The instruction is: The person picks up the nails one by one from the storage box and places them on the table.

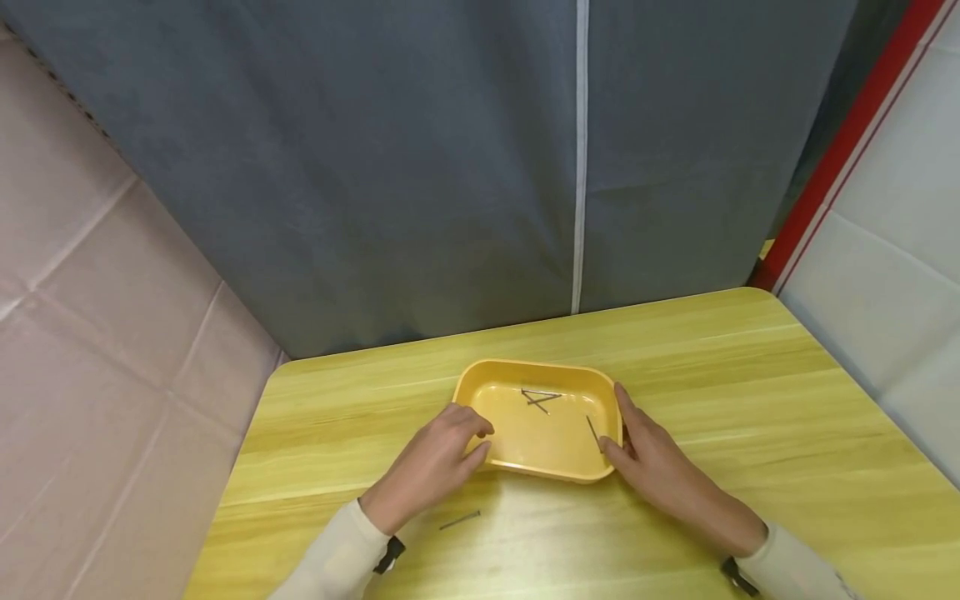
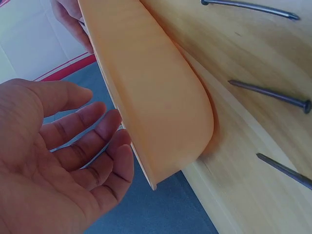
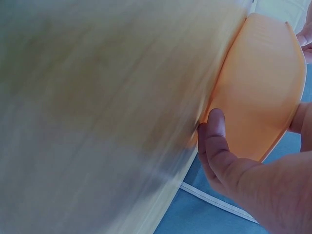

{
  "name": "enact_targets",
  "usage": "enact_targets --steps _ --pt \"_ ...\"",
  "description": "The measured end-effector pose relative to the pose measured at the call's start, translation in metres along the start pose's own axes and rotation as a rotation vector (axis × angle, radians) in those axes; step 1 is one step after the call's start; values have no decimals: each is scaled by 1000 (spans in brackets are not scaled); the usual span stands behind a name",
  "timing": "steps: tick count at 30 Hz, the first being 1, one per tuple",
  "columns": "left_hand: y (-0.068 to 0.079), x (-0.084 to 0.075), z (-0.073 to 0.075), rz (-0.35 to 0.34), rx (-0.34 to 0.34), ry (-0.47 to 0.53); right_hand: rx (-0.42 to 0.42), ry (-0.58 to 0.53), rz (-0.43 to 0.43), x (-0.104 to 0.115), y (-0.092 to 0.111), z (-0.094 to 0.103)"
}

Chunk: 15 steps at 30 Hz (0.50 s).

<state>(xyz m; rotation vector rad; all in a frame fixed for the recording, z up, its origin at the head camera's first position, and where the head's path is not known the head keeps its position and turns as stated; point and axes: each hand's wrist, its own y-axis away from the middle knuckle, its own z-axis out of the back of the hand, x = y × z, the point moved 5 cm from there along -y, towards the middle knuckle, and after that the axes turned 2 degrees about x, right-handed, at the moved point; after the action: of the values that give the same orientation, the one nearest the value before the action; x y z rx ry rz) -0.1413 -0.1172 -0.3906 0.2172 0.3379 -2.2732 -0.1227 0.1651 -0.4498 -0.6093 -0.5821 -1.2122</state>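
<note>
A yellow plastic tray sits on the table, with several nails on its floor near the far side. Another nail lies inside by the right end, its lower end close to my right thumb. My right hand grips the tray's right end, thumb over the rim and fingers along the outer wall. At the left end is my left hand, fingers loosely bent and holding nothing. In the left wrist view, its fingertips are right at the tray's rim.
A loose nail lies on the wooden table in front of the tray; the left wrist view shows further nails there. A grey curtain hangs behind the table, with pale panels on both sides.
</note>
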Motion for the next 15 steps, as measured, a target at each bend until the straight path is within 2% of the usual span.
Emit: enact_targets --steps 6,15 --pt "-9 -3 -3 -37 9 -26 2 12 3 0 2 2" --pt "-20 4 -13 -25 24 -35 18 -4 2 0 2 -1"
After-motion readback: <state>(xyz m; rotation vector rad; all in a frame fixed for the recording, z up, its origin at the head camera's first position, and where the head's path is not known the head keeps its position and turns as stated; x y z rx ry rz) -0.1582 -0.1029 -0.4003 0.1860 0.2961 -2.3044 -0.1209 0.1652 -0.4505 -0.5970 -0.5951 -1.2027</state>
